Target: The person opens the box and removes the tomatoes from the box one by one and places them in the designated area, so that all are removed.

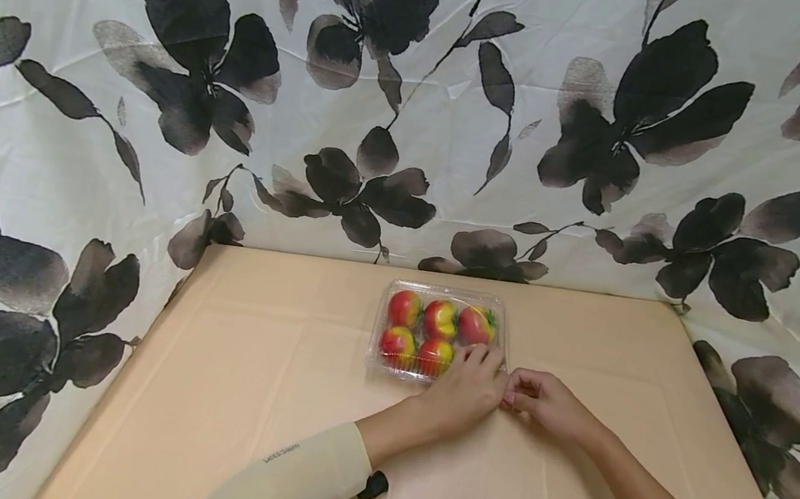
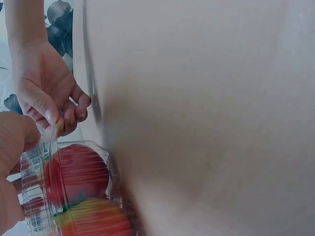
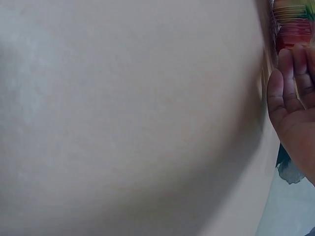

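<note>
Clear plastic box (image 2: 37, 172): ribbed walls, partly cut off by the frame.
Red fruit (image 2: 78, 172): inside the box, toward its right end.
Yellow-and-red fruit (image 2: 98, 221): also inside, just left of the red one, green between them.
Left hand (image 2: 11, 152): grips the box at its right end, mostly out of frame.
Right hand (image 2: 49, 83): right of the box, thumb and fingers pinching its plastic edge.
Pale tabletop (image 2: 211, 118): spreads along the near side, softly shadowed.
Floral cloth (image 2: 60, 27): far right, dark petals.

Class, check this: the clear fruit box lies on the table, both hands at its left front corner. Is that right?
Wrong side: the head view shows the left hand and right hand at the clear fruit box's right front corner.
</note>
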The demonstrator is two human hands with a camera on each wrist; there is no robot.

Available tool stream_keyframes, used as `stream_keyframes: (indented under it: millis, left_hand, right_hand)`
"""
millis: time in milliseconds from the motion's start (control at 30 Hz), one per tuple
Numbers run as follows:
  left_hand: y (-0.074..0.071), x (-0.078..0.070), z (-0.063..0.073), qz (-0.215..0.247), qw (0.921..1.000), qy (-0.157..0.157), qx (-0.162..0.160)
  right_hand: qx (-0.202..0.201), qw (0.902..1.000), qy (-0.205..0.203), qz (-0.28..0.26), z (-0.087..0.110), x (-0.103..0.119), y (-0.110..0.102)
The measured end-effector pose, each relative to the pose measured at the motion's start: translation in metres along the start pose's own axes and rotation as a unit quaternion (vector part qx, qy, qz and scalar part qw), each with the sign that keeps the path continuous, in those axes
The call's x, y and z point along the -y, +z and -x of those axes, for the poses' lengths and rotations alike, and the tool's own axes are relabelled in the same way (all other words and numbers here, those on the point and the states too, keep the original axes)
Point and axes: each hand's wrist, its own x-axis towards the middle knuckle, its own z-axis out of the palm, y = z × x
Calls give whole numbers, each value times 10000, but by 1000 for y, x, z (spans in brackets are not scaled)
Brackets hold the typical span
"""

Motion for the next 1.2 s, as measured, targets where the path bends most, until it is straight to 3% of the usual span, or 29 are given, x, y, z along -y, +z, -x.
stream_keyframes:
  millis: [500, 933, 1200]
  left_hand:
    - [-9, 8, -3, 461, 9989, 21, 66]
    - [-21, 24, -5, 221, 9987, 208, -399]
    - [-28, 38, -5, 469, 9962, 233, -690]
  right_hand:
    - [19, 9999, -97, -84, 3, -6, 0]
    - [183, 9987, -152, -456, 2, -8, 0]
    - [184, 9991, -86, -379, 2, -7, 0]
